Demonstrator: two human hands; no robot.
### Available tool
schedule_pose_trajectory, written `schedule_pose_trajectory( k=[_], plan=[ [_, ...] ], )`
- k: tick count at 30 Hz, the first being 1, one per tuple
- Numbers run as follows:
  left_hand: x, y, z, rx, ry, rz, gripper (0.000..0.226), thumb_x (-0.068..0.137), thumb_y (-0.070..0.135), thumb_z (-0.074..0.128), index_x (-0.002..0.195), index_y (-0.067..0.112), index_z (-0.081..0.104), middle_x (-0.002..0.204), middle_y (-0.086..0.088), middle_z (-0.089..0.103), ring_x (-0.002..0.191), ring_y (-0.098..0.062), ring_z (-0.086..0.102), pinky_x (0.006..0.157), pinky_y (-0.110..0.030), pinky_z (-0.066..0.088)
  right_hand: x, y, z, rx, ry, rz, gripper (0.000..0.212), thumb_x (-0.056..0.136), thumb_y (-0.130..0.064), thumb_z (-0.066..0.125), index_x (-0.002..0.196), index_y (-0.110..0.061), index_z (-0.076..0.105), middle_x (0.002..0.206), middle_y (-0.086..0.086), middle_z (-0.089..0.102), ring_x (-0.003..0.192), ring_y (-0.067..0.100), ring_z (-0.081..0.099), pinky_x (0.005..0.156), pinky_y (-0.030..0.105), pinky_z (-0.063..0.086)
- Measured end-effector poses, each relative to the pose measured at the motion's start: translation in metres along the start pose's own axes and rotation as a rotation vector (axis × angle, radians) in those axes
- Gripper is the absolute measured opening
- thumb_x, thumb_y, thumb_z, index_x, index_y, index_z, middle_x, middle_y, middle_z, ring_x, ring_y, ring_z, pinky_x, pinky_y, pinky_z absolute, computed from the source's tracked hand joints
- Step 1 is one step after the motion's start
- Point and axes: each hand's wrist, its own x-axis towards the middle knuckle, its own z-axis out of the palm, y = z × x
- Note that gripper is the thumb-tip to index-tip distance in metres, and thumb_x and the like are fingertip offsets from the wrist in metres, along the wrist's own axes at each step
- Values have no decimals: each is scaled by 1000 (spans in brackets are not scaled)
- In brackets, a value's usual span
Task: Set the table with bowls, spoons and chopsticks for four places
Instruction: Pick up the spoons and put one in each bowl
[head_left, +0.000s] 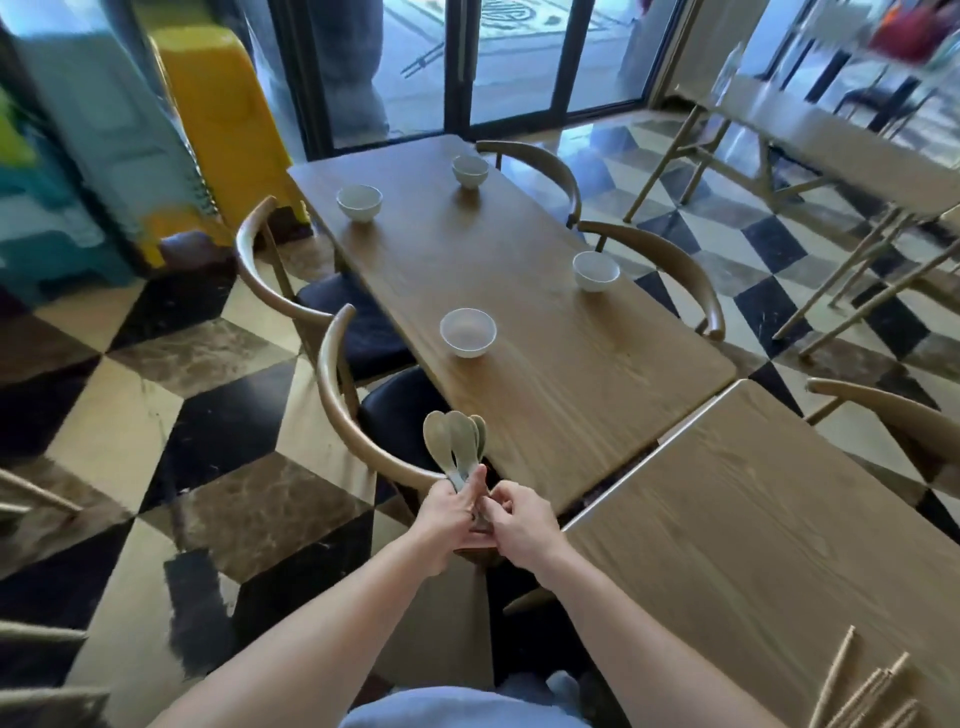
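Several white bowls stand on the long wooden table (545, 395): one near the front left (467, 332), one at the right edge (596, 270), and two at the far end (359, 203) (469, 170). My left hand (447, 512) grips a bunch of pale green spoons (454, 441) by their handles, bowls pointing up, just off the table's near corner. My right hand (519, 522) pinches the spoon handles from the right side. Several wooden chopsticks (862, 691) lie on the nearer table at the bottom right.
A second wooden table (769, 519) adjoins the first on the right. Curved-back wooden chairs (337, 374) with dark seats line both sides. Yellow and teal furniture (218, 114) stands at the left, glass doors behind. The floor is checkered tile.
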Motion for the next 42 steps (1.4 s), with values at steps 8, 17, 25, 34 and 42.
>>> schedule_pose_trajectory(
  k=[8, 17, 25, 34, 42],
  plan=[
    [10, 63, -98, 57, -13, 56, 51, 92, 55, 55, 98, 4, 58, 76, -16, 78, 70, -30, 77, 57, -37, 63, 21, -80, 51, 577, -90, -32, 28, 102, -27, 52, 78, -15, 56, 51, -9, 54, 37, 0, 48, 36, 14, 36],
    [73, 122, -154, 39, -26, -15, 28, 106, 32, 47, 82, 19, 42, 54, 4, 37, 44, -9, 31, 36, -20, 27, 105, -125, 22, 864, -36, 92, 28, 105, -24, 47, 81, -9, 48, 54, -3, 29, 32, 5, 25, 32, 16, 20],
    [162, 195, -170, 276, -170, -126, 34, 106, 39, 45, 78, 20, 40, 56, 3, 30, 42, -9, 24, 39, -22, 16, 203, -106, -12, 918, 101, 302, 20, 105, -14, 46, 89, -4, 52, 52, -4, 28, 34, 4, 19, 32, 17, 15],
    [247, 232, -164, 402, -246, -276, 40, 104, 46, 46, 74, 20, 41, 53, 5, 25, 39, -10, 18, 38, -17, 12, 259, -94, -25, 871, 115, 530, 22, 104, -16, 49, 84, -6, 54, 57, -4, 34, 39, 6, 23, 35, 19, 15],
    [299, 264, -157, 534, -308, -393, 43, 105, 43, 46, 68, 21, 40, 46, 6, 25, 33, -9, 17, 37, -11, 11, 293, -94, -30, 826, 114, 667, 20, 102, -17, 53, 89, -3, 60, 68, 0, 44, 41, 7, 30, 36, 19, 22]
  ],
)
